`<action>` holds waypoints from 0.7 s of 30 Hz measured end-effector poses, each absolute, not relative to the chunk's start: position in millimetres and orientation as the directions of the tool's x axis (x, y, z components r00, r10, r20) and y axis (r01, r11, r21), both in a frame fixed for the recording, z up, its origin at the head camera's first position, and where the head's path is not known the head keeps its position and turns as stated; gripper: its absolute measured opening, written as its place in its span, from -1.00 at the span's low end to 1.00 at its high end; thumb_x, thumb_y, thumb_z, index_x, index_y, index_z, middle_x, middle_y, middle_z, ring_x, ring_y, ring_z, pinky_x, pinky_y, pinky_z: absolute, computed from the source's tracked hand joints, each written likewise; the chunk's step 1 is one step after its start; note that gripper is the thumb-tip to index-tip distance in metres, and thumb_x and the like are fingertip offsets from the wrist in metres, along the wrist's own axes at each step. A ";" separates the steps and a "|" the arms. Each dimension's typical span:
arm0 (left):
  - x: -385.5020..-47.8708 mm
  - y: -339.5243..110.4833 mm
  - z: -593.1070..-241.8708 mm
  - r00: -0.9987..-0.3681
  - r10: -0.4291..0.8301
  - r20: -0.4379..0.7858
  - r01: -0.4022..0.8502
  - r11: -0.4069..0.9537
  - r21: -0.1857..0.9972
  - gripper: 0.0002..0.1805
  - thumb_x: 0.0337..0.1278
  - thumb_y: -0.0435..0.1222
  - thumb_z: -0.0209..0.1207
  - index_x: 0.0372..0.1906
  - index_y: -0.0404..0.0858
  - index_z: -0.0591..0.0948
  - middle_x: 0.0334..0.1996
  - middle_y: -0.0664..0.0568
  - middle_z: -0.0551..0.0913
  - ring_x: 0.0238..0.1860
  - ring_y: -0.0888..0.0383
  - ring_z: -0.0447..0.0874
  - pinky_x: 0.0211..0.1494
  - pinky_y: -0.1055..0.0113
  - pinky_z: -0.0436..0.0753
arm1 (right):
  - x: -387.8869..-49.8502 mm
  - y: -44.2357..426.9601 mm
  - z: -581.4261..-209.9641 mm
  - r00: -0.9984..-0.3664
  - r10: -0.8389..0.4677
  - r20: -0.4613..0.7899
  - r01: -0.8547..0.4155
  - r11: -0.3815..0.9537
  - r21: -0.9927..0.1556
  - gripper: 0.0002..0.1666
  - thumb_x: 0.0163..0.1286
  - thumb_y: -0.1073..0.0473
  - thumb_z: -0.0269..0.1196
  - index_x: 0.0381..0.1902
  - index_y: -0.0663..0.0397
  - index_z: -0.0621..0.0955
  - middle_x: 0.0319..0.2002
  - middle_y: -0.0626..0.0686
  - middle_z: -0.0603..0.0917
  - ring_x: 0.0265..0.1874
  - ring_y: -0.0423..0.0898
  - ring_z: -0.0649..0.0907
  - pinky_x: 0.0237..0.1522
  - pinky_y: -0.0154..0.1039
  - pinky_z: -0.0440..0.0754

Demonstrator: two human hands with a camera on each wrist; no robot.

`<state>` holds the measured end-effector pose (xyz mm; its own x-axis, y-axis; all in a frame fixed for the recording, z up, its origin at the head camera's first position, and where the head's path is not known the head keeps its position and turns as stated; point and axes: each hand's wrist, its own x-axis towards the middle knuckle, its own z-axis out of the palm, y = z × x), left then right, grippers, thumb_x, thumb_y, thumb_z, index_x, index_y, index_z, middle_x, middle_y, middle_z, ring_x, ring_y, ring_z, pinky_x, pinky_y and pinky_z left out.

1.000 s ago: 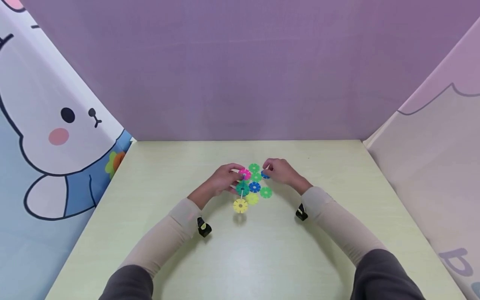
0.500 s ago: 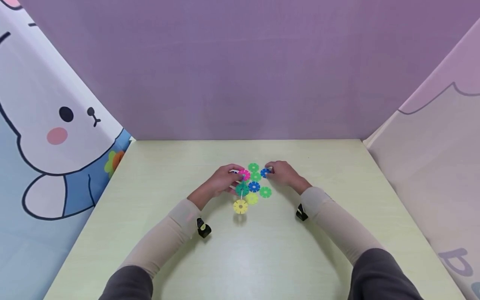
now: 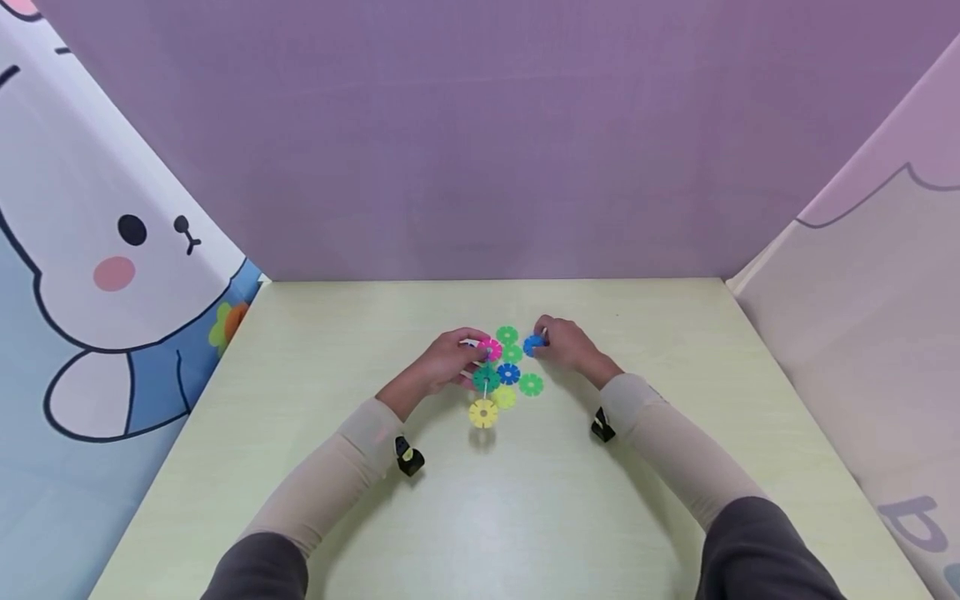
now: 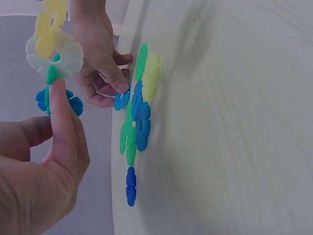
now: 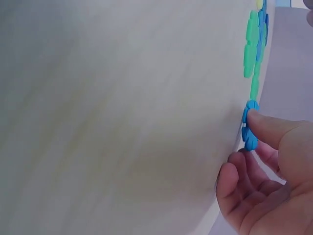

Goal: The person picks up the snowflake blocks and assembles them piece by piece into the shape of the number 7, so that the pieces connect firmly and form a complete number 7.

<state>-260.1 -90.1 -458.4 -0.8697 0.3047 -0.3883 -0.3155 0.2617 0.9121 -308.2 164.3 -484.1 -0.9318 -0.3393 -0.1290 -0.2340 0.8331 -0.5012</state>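
Note:
My left hand (image 3: 444,360) grips a cluster of joined, notched plastic snowflake discs above the table. In it are a pink disc (image 3: 491,348), a teal disc (image 3: 486,379) and a yellow disc (image 3: 483,413) at the near end. A whitish disc (image 4: 71,55) of the cluster shows in the left wrist view. Across the loose pieces, my right hand (image 3: 567,345) pinches a single blue disc (image 3: 532,346). Its thumb presses that disc's face in the right wrist view, where the blue disc (image 5: 251,139) stands edge-on; the finger behind is partly hidden.
Between the hands, loose discs lie on the pale table (image 3: 480,517): green discs (image 3: 507,335), a darker blue disc (image 3: 508,373), another green disc (image 3: 531,384) and a yellow-green disc (image 3: 504,397). A purple partition (image 3: 480,150) rises behind the table's far edge.
The blue disc, first mostly covered by my right fingers, has come into fuller view, and that hand has shifted slightly right with it. My left hand and its cluster have hardly moved.

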 end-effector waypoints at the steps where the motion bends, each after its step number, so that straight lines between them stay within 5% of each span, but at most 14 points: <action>1: -260.1 -90.0 -458.4 -0.870 0.306 -0.386 -0.315 0.258 0.913 -0.68 0.45 -0.22 0.17 0.22 -0.09 0.56 -0.13 -0.04 0.72 -0.26 0.12 0.72 -0.18 0.12 0.79 | -307.6 164.6 -483.4 -0.934 -0.334 -0.130 -0.227 0.832 -0.506 -0.63 0.43 0.12 0.35 0.08 0.15 0.54 -0.10 0.18 0.71 -0.17 0.02 0.65 -0.01 -0.08 0.67; 8: -259.8 -89.3 -460.1 -0.868 0.315 -0.383 -0.313 0.252 0.916 -0.68 0.47 -0.22 0.16 0.24 -0.10 0.55 -0.10 -0.05 0.70 -0.24 0.11 0.72 -0.22 0.15 0.80 | -305.6 168.8 -482.4 -0.927 -0.369 -0.071 -0.289 0.822 -0.491 -0.73 0.47 0.19 0.30 0.03 0.21 0.62 -0.16 0.14 0.74 -0.26 -0.05 0.62 -0.12 -0.18 0.64; 15: -260.4 -87.6 -460.0 -0.870 0.309 -0.384 -0.317 0.246 0.916 -0.69 0.48 -0.23 0.14 0.23 -0.11 0.54 -0.08 -0.07 0.69 -0.24 0.10 0.71 -0.26 0.18 0.80 | -301.2 170.3 -478.3 -0.902 -0.431 0.025 -0.384 0.774 -0.503 -0.85 0.51 0.14 0.26 -0.11 0.09 0.67 -0.45 0.00 0.62 -0.48 -0.12 0.46 -0.38 -0.29 0.42; 21: -260.9 -86.1 -459.9 -0.867 0.310 -0.389 -0.320 0.252 0.913 -0.68 0.48 -0.21 0.15 0.24 -0.10 0.53 -0.05 -0.10 0.70 -0.24 0.11 0.72 -0.28 0.22 0.79 | -293.5 166.9 -472.5 -0.873 -0.485 0.054 -0.431 0.714 -0.552 -0.83 0.52 0.12 0.25 -0.06 0.05 0.70 -0.40 0.02 0.72 -0.52 -0.18 0.52 -0.44 -0.34 0.48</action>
